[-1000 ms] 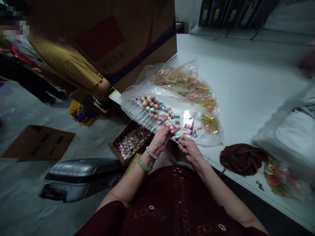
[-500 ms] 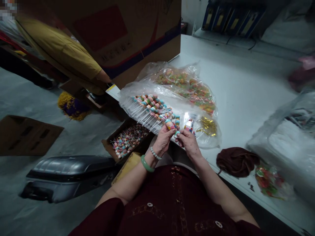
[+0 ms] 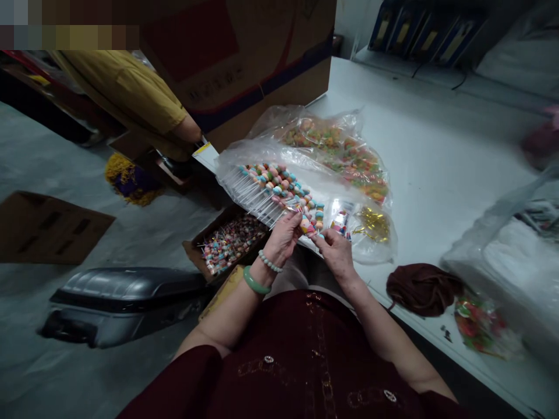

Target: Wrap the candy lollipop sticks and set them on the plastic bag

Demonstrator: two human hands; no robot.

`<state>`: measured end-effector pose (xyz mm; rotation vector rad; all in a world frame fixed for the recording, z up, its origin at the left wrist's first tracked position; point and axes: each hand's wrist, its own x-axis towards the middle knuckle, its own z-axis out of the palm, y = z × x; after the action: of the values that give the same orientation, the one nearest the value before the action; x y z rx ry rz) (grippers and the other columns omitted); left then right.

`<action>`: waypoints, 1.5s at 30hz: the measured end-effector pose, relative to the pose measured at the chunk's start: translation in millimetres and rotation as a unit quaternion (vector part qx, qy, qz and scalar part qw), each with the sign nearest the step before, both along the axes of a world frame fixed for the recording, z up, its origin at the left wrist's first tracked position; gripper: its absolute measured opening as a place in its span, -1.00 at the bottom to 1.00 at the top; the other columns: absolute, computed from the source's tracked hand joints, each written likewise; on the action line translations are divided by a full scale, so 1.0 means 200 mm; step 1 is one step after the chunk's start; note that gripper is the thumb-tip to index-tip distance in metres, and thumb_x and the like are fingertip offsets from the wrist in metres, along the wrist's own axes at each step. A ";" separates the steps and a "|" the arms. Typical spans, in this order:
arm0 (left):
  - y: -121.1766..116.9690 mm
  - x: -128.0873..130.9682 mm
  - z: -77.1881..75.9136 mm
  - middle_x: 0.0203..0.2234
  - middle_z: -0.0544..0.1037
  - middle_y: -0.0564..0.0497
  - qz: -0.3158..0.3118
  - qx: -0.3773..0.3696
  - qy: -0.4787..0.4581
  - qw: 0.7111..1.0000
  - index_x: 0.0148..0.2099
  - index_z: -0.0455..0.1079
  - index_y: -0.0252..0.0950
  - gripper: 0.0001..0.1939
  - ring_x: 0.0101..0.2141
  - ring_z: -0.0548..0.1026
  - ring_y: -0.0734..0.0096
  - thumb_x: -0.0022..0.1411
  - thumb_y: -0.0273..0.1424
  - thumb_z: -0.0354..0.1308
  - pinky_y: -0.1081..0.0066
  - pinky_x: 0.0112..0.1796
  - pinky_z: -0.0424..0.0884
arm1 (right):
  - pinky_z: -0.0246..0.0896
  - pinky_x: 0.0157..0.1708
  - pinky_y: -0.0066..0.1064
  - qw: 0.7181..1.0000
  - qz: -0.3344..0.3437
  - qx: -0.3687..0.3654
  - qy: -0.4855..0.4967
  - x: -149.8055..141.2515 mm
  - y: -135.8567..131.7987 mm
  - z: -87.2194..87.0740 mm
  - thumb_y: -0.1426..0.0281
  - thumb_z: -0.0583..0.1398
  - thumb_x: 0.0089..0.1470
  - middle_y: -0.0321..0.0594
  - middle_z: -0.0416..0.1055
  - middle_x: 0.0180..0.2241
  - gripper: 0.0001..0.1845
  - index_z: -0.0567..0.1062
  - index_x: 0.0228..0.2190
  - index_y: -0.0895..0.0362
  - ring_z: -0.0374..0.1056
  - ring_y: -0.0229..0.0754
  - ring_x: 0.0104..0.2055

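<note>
My left hand (image 3: 283, 235) is closed, its thumb and fingers pinching a small colourful printed wrapper (image 3: 307, 226). My right hand (image 3: 335, 251) is closed too, fingertips at the lower right end of that wrapper, beside a bit of light blue. What is inside the wrapper is mostly hidden. Just beyond the hands, macaron-shaped lollipops (image 3: 279, 179) on white sticks lie in rows on clear plastic. More printed wrappers (image 3: 339, 222) lie close to my right hand, and gold twist ties (image 3: 374, 224) lie to their right.
A clear bag of orange and green pieces (image 3: 336, 145) lies behind the lollipops, near a tall carton (image 3: 262, 93). Below the table edge, a box (image 3: 191, 256) holds many wrapped sweets. A grey suitcase (image 3: 131, 297) lies left. Another person's yellow sleeve (image 3: 144, 93) reaches in. Dark cloth (image 3: 423, 288) sits right.
My left hand has drawn slightly left and up, so more of the wrapper shows between the hands. My right fingers have shifted along its end. The whole view has swung slightly.
</note>
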<state>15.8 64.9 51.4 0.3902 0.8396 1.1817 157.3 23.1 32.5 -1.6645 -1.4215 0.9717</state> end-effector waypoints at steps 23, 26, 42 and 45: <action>-0.07 0.04 0.01 -0.48 0.52 0.09 0.063 -0.004 0.065 0.996 -0.29 0.46 -0.35 -0.77 -0.49 0.44 0.57 -0.01 -0.38 0.39 0.49 -0.37 0.40 | -0.02 -0.49 -0.43 0.999 -0.028 -0.013 -0.030 0.02 0.03 -0.07 -0.02 0.23 -0.01 -0.35 0.31 -0.65 -0.56 0.42 -0.60 0.08 0.19 -0.26 -0.56; -0.09 0.06 -0.01 -0.46 0.54 0.06 0.054 0.017 0.076 0.996 -0.30 0.46 -0.36 -0.76 -0.48 0.45 0.56 0.01 -0.35 0.39 0.48 -0.34 0.40 | -0.07 -0.48 -0.41 0.988 -0.036 0.046 -0.144 0.00 0.01 -0.07 0.00 0.18 0.08 -0.33 0.32 -0.63 -0.58 0.44 -0.55 0.07 0.19 -0.25 -0.56; -0.09 0.05 -0.01 -0.51 0.53 0.05 -0.003 -0.030 0.044 0.999 -0.36 0.40 -0.36 -0.64 -0.47 0.49 0.52 -0.09 -0.27 0.46 0.47 -0.34 0.43 | 0.05 -0.45 -0.39 0.920 -0.003 0.254 -0.298 -0.02 -0.06 -0.16 0.20 0.11 0.22 -0.15 0.47 -0.53 -0.68 0.54 -0.38 0.13 0.32 -0.20 -0.50; -0.08 0.04 -0.02 -0.51 0.53 0.08 -0.006 -0.025 0.029 0.999 -0.33 0.43 -0.36 -0.65 -0.49 0.46 0.59 -0.14 -0.39 0.49 0.53 -0.37 0.41 | 0.11 -0.42 -0.40 0.947 0.023 0.219 -0.233 -0.03 -0.06 -0.11 0.19 0.13 0.20 -0.13 0.50 -0.46 -0.68 0.56 -0.22 0.15 0.35 -0.19 -0.46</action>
<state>22.9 48.6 47.4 0.3889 0.9140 1.1399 151.9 10.4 10.4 -1.5765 -1.8299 0.2442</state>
